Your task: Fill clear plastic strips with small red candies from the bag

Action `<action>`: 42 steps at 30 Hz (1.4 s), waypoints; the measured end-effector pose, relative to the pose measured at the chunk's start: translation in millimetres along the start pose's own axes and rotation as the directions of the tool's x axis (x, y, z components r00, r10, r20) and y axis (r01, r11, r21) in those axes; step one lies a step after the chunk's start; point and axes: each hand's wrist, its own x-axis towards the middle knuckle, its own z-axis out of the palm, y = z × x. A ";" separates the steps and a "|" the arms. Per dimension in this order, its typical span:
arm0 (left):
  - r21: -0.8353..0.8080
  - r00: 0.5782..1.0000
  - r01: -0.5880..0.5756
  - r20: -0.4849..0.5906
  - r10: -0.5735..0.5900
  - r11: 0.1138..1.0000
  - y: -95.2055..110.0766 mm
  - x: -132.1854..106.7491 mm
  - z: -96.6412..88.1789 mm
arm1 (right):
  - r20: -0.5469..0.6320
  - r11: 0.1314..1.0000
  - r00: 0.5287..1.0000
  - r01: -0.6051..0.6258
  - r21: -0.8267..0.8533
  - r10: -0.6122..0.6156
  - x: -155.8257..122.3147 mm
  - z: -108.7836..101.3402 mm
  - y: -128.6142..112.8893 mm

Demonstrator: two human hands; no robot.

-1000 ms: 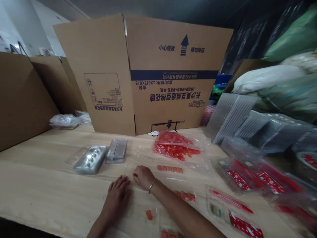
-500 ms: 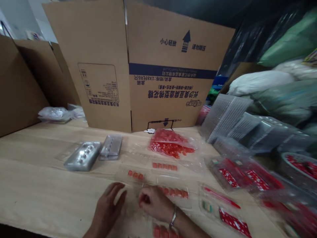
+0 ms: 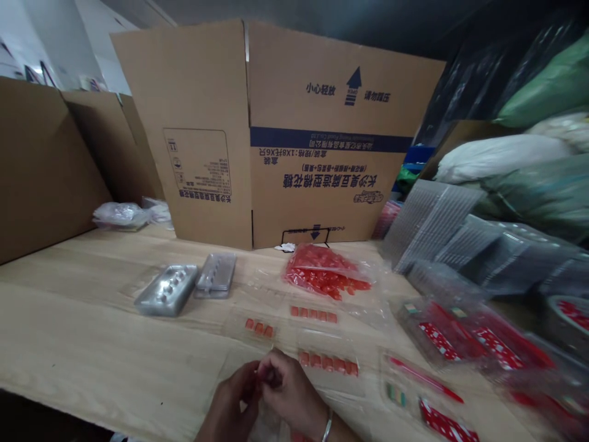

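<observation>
Now together, previously apart | left hand (image 3: 230, 396), right hand (image 3: 293, 388) | fingertips pinched, contents unclear

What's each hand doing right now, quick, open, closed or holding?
Left hand: fingers pinched closed against the right's; what it holds can't be told.
Right hand: pinched closed too; anything held is hidden.

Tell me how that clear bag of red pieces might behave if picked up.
The clear bag would probably sag, since its thin film lies creased and slumped. It might spill, as some red pieces look loose near its front edge. It seems unlikely to roll, lying low and spread on the table.
</observation>
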 end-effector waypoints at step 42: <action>0.664 0.954 -0.171 -0.073 0.291 0.728 -77.9 86.0 -94.2 | -0.598 0.801 0.796 -0.298 -0.519 -0.092 79.2 -174.4 44.4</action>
